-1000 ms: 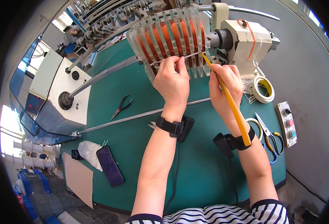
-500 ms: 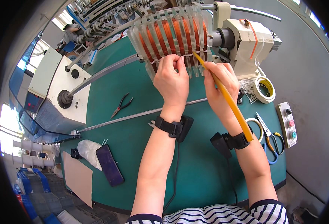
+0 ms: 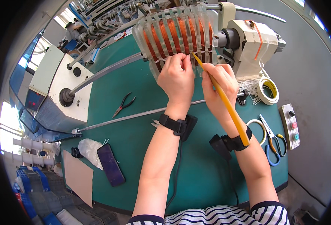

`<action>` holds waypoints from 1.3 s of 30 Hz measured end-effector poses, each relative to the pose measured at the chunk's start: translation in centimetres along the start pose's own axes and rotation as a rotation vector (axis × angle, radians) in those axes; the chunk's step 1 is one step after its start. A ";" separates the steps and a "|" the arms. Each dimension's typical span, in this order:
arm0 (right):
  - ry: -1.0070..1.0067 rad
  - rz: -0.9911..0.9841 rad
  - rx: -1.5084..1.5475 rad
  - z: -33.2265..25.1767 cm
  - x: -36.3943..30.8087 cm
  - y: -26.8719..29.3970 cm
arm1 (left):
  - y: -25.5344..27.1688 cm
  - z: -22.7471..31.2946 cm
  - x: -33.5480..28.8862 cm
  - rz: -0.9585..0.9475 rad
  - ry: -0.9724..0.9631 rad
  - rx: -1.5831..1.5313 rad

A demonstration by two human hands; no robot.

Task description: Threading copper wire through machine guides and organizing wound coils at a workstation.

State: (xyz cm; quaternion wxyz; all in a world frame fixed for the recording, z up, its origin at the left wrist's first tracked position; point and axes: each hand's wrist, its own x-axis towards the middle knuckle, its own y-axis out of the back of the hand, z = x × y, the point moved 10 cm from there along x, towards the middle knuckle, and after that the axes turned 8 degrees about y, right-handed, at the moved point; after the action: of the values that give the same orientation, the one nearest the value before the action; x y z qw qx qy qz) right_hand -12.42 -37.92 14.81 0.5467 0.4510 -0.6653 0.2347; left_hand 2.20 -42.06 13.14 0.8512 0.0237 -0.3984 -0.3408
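Observation:
In front of me, a coil former with clear, ribbed plates [image 3: 153,39] carries several bands of orange-brown copper wire [image 3: 174,35]. My left hand [image 3: 176,80] is closed in a pinch at the lower front of the windings; what lies between its fingertips is too small to make out. In my right hand [image 3: 222,84] is a long yellow tapered stick [image 3: 230,105]. The stick's narrow tip rests at the windings, right beside my left fingertips, while its wide end slants back over my right wrist. Small white strips show around the windings near both hands.
A cream machine head [image 3: 256,47] holds the former's shaft at right. Beside it lie a tape roll [image 3: 267,91], white strips, scissors [image 3: 272,135] and a button box [image 3: 290,125]. Pliers [image 3: 123,105], a rod [image 3: 135,114] and a phone [image 3: 111,165] lie on the green table [image 3: 199,165].
The stick's tip has come closer to my left fingertips along the windings. Both hands have shifted slightly; the whole view has moved a little. Both grips look the same.

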 end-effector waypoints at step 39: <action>-0.080 -0.075 0.079 -2.4 1.0 -2.2 | -2.2 -4.1 -2.7 -0.085 0.405 -0.739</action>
State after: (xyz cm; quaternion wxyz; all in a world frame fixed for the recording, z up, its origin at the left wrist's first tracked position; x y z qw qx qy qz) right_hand -9.27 -37.41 16.06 0.5099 0.5058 -0.6595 0.2219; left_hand 2.61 -43.11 7.82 0.8488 -0.2000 -0.0727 -0.4840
